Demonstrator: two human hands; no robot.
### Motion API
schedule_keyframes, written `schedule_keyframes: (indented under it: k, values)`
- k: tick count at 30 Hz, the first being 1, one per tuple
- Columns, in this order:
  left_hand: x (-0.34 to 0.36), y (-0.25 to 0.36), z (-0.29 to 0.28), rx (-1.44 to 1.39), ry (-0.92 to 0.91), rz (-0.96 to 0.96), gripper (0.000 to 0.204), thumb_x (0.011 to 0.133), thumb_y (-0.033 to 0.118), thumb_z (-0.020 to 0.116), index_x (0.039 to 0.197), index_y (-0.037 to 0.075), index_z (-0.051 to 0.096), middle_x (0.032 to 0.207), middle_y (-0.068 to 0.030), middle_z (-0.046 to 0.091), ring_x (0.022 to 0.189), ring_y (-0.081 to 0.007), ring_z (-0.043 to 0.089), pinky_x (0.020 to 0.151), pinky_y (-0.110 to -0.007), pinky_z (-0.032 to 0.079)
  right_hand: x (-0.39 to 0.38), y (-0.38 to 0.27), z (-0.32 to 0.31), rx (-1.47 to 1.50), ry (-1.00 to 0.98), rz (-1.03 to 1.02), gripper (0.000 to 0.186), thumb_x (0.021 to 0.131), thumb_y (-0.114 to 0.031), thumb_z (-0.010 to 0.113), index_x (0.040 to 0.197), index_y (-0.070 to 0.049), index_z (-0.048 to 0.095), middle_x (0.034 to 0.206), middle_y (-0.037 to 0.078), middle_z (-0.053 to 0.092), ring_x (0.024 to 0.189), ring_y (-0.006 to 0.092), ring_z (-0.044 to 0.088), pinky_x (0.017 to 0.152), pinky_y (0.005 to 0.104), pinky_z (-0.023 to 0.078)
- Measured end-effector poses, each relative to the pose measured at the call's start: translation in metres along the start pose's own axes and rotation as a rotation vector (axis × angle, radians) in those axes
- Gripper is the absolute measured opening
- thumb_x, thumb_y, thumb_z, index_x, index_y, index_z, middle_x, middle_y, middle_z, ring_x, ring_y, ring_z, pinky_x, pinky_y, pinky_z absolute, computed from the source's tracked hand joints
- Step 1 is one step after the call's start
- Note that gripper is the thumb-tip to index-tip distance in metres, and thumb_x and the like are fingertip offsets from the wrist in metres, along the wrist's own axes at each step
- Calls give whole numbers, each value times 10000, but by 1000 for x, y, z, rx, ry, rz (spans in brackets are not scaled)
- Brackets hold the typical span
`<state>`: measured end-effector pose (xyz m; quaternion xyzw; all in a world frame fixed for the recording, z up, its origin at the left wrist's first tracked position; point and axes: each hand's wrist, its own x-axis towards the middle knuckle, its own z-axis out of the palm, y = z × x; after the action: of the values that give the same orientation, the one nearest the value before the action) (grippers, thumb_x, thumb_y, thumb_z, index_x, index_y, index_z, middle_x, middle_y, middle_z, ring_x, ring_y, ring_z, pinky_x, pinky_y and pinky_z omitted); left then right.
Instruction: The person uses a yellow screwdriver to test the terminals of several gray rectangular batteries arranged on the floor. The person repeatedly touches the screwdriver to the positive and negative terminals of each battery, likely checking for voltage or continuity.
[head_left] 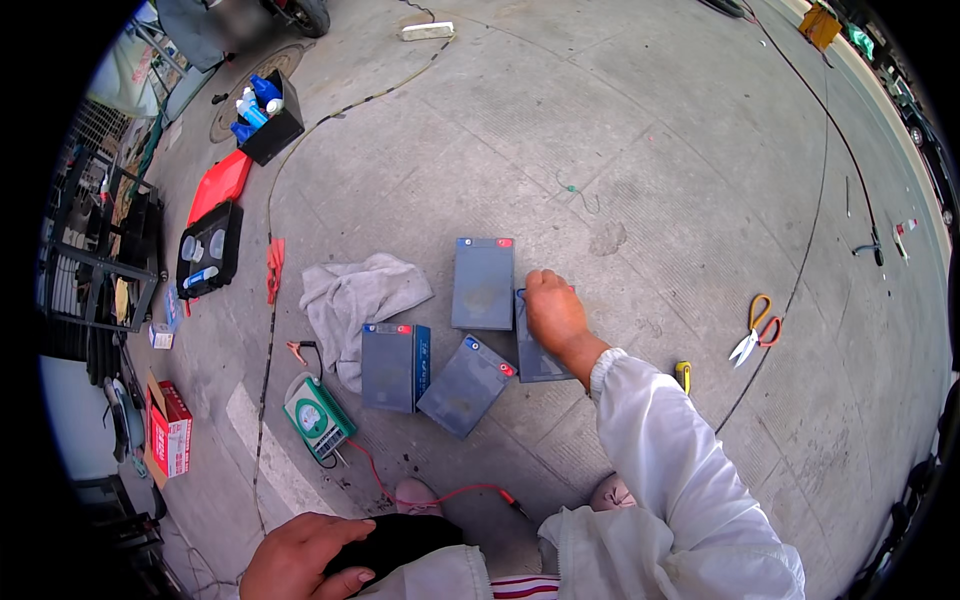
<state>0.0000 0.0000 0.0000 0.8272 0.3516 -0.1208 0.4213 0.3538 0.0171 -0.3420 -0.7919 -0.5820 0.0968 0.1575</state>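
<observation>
Gripping the top edge of a grey battery with my right hand, fingers curled closed over it, I have it lying flat on the concrete floor, its long axis running near to far, the end I hold pointing away from me. Three more grey batteries sit just left: one upright-lying block touching it on the far left, a tilted one near, another beyond that. A grey rag and a green meter lie further left; orange scissors lie well apart to the right. My left hand rests closed on my dark knee.
</observation>
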Motion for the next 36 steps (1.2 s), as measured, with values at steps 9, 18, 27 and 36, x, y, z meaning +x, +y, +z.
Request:
schedule_keyframes:
  k: [9,18,27,36]
  values:
    - [-2,-1,2,22,10,5,469,806,156,760,1237,8,652,1056,-158,708,986,-359,667,881,-412,530,9,-20,-10,-202,-100,20,168,873,-77,618,1034,-36,596,1042,168,650,999,317,680,738,431,611]
    - [-2,7,-4,-29,5,35,449,853,65,709,1283,-16,609,1137,-209,667,1061,-392,644,931,-424,513,17,-16,-5,-298,-150,30,176,940,-235,603,951,-85,694,939,131,724,878,301,730,653,407,603]
    - [-5,6,-2,-27,4,41,442,857,72,708,1278,-18,611,1144,-208,665,1065,-394,642,931,-427,513,26,-16,-15,-195,-258,163,515,1032,-493,477,851,-108,768,865,106,765,826,286,751,682,430,589]
    - [-10,-1,1,-11,25,44,418,860,144,723,1245,2,641,1114,-175,688,1026,-378,654,908,-427,519,-1,38,-73,61,4,349,590,1059,-513,413,793,-74,705,787,192,712,743,391,696,667,491,545]
